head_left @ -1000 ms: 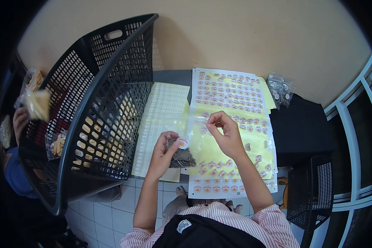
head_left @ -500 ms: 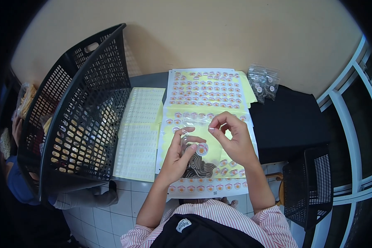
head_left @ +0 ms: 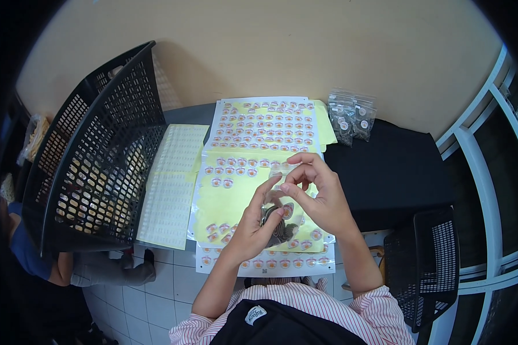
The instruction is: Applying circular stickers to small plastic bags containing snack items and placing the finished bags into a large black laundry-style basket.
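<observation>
My left hand point(head_left: 252, 230) is wrapped round a clear plastic bag point(head_left: 293, 230) of dark coiled snacks, its thumb across the front. On the bag's face is a round sticker point(head_left: 288, 211), tilted toward the right. My right hand point(head_left: 319, 198) is closed at the bag's upper end, thumb and curled fingertips on the clear plastic. Whether a small white label is still between those fingertips is hidden. Beneath both hands lies a yellow-backed sticker sheet point(head_left: 236, 201), partly peeled, with round stickers in rows.
Left of the sheets stand a tall black perforated basket point(head_left: 106, 149) and a sheet of small white labels point(head_left: 170, 190). Several filled bags point(head_left: 351, 118) lie at the back right by a black cloth point(head_left: 385, 172). Another black basket point(head_left: 423, 264) is lower right. A person's sleeve point(head_left: 31, 238) shows far left.
My right hand, which held a small white label apart from the bag, has come down onto the bag's top. The bag has turned and tilted in my left hand. The view has shifted slightly.
</observation>
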{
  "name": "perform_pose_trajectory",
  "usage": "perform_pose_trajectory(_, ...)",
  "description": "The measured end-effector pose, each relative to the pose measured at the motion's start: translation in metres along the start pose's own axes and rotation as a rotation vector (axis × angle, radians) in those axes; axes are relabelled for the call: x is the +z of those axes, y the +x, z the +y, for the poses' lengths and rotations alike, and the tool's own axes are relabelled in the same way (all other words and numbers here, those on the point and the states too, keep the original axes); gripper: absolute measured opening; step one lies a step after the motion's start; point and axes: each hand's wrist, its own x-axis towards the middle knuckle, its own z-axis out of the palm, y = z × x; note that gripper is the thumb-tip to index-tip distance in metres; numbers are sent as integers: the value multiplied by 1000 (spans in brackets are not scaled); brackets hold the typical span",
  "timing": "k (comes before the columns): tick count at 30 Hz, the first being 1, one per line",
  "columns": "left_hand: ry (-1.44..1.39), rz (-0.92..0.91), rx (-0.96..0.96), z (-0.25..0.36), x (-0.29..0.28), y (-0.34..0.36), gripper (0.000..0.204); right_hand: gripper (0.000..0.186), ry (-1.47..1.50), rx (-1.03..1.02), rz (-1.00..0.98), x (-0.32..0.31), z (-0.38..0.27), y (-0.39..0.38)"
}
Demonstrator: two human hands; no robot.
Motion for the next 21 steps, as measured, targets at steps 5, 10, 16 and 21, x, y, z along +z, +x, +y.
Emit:
perform_pose_trajectory(5, 63, 56, 126, 2, 22, 1, 50, 30, 30, -29, 33, -11, 2, -5)
perform_pose_trajectory(10, 60, 16, 106, 5, 33, 0, 50, 31, 5, -43, 22, -23, -1, -8)
perform_pose_trajectory(16, 98, 34, 132, 5, 46, 2, 50, 34, -75, -136, 59, -30, -2, -12)
perform_pose_trajectory(21, 115, 34, 154, 6, 54, 2, 51, 36, -75, -146, 92, -34, 0, -14)
